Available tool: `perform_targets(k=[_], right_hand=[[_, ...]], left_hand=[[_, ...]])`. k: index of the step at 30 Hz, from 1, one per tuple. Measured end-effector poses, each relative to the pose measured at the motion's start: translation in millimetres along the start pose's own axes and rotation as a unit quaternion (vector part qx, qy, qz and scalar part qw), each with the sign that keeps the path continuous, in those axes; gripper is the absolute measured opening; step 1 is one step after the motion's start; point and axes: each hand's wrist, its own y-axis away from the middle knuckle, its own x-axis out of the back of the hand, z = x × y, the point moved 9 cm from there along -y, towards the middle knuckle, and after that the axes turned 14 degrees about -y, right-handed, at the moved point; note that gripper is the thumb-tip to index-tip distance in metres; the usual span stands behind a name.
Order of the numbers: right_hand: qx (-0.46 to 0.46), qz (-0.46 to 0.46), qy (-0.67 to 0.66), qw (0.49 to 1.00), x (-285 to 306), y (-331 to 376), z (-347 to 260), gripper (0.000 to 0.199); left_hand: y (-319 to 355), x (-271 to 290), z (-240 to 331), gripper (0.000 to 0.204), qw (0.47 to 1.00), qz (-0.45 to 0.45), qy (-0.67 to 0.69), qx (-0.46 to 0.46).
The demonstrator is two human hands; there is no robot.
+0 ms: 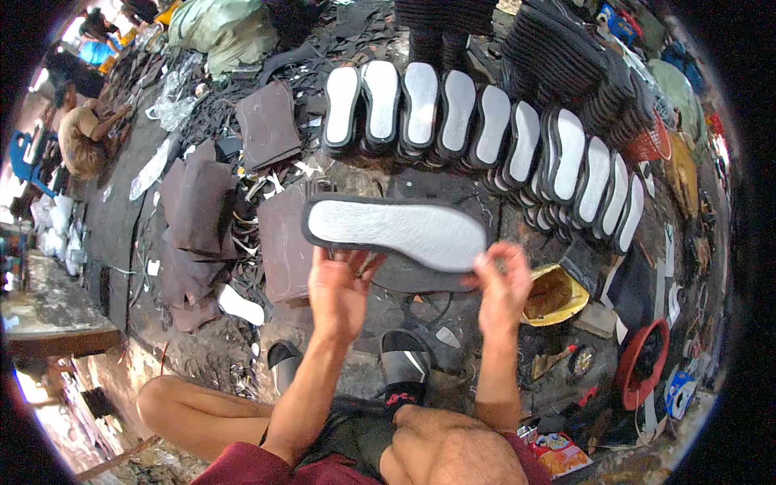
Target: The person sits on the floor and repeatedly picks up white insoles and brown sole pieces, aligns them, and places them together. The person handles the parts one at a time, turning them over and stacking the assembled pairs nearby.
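Observation:
Between my hands a black shoe sole with a white insole [396, 226] on top lies sideways in the air, its narrow end to the left. My left hand [338, 291] is palm up, its fingers reaching beneath the sole near the narrow end and holding it from below. At the wide end, my right hand [503, 279] pinches the rim with thumb and fingers. Below it on the floor, a dark flat piece [416, 277] is partly hidden by the held sole. Beyond, stacked black soles with white tops [477, 121] form a curved row.
Brown sheets [279, 238] and folded brown material [206, 202] lie to the left. A loose white insole [241, 305] is near my left foot. On the right are a yellow-rimmed container [558, 295] and a red basin [643, 364]. Another person [85, 137] sits at the far left.

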Motion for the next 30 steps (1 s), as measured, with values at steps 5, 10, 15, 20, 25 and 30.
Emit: perform_targets(k=[5, 10, 15, 20, 25, 30], right_hand=[[0.183, -0.044, 0.285, 0.940, 1, 43, -17, 0.017], [0.423, -0.225, 0.377, 0.793, -116, 55, -94, 0.037], [0.416, -0.214, 0.388, 0.794, -122, 63, -93, 0.025], [0.268, -0.303, 0.300, 0.864, -122, 46, -92, 0.023], [0.293, -0.313, 0.239, 0.871, -113, 44, -106, 0.023], [0.338, -0.316, 0.369, 0.806, -122, 54, -99, 0.030]], left_hand=[[-10, -8, 1, 0.052, 0.968, -0.042, -0.247, 0.024], [27, -45, -3, 0.068, 0.925, -0.218, -0.311, 0.005], [39, -38, 3, 0.068, 0.884, -0.209, -0.415, -0.044], [38, -27, 0, 0.065, 0.902, -0.211, -0.376, -0.001], [46, -20, -2, 0.063, 0.902, -0.201, -0.380, 0.036], [49, -16, -3, 0.060, 0.923, -0.190, -0.333, 0.042]])
